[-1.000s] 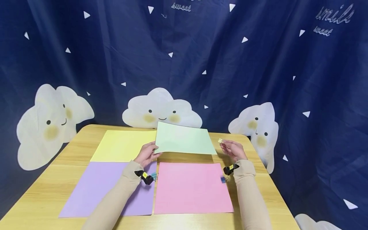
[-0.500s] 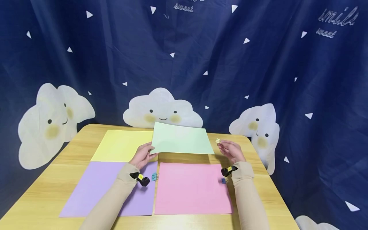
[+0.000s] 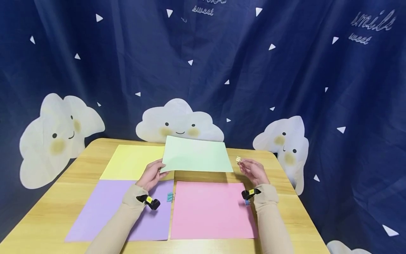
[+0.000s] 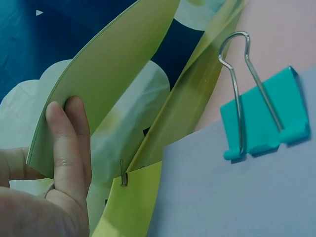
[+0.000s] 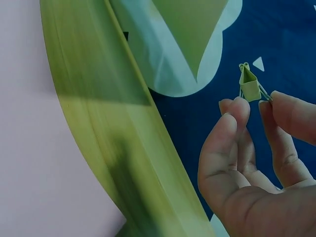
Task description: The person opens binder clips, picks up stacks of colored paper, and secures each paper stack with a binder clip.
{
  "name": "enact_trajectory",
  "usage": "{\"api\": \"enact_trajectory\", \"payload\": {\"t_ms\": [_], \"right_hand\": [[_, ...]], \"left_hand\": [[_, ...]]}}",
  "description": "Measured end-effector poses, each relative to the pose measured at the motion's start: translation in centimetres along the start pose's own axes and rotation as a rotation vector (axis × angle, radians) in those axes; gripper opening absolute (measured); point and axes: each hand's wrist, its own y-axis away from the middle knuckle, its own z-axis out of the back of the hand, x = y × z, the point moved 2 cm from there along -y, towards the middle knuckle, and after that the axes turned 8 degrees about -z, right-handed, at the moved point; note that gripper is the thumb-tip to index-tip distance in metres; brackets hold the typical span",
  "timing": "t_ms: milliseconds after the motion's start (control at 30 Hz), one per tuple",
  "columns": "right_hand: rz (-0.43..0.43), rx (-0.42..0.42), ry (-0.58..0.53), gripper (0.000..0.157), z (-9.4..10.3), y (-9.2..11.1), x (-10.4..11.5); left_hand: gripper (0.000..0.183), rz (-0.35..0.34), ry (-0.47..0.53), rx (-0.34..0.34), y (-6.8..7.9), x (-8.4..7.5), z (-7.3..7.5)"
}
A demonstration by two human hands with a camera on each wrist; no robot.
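Note:
My left hand [image 3: 151, 175] grips the left edge of a pale green sheet of paper [image 3: 196, 155], fingers on one face and thumb on the other. The sheet is held above the far part of the table, tilted, its right end unsupported. To its right, my right hand [image 3: 254, 171] pinches a small pale yellow binder clip [image 3: 238, 159] by its wire handles. In the right wrist view the clip's body [image 5: 250, 90] points away from the fingertips, apart from the paper. A teal binder clip [image 4: 269, 113] grips the right edge of the purple paper [image 3: 104, 211].
Pink paper [image 3: 212, 211] lies nearest on the right, with a blue binder clip [image 3: 247, 203] at its right edge, partly hidden by the wrist camera. Yellow paper [image 3: 133, 160] lies behind the purple one, a wire clip handle [image 4: 123, 173] at its edge. A blue cloud-patterned curtain [image 3: 203, 70] hangs behind the wooden table.
My left hand has drifted left with the green paper. My right hand has shifted slightly left and down, still pinching the yellow binder clip.

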Motion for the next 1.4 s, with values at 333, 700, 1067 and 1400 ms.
{"api": "enact_trajectory", "payload": {"t_ms": [333,700,1067,1400], "right_hand": [[0.024,0.016,-0.003,0.017,-0.3,0.4,-0.9],[0.012,-0.01,-0.006,0.014,-0.6,1.1,-1.6],[0.039,-0.022,0.002,0.022,-1.1,1.5,-2.1],[0.052,-0.015,0.009,0.021,-1.2,2.1,-2.1]], "left_hand": [[0.059,0.011,0.011,-0.004,0.8,-0.3,0.8],[0.061,0.006,-0.002,0.038,2.4,-0.3,1.4],[0.062,-0.005,-0.032,0.055,2.8,0.1,1.8],[0.062,-0.016,-0.025,0.058,2.8,0.1,1.9]]}}
